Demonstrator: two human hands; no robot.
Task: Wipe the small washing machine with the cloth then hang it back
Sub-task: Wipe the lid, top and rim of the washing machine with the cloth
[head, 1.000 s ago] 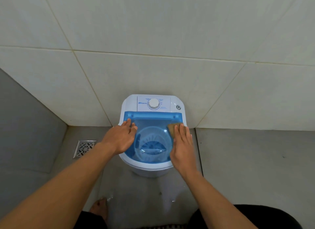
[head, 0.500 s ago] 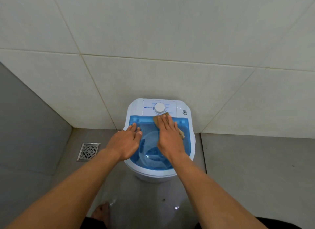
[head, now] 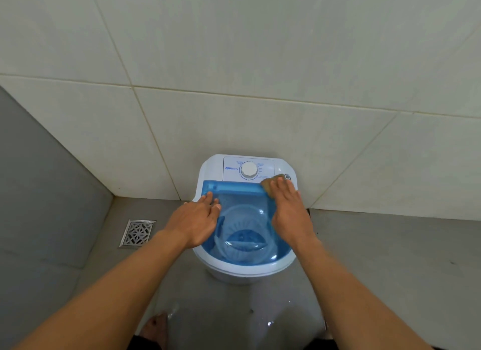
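Glossy white plastic washing machine point(head: 212, 167), translucent blue lid point(head: 234, 193); tan cloth point(head: 269, 184); perforated metal drain point(head: 138, 232); matt floor point(head: 390, 245)

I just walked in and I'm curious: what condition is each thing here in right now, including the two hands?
Washing machine: upright against the wall.
Lid: blue, see-through, shut.
Dial: untouched; setting unreadable.
Cloth: pressed flat on the machine's back right corner.
Right hand: flat on the cloth.
Left hand: open, resting on the lid's left edge.
Floor: wet in front of the machine.
Drain: grate in place.
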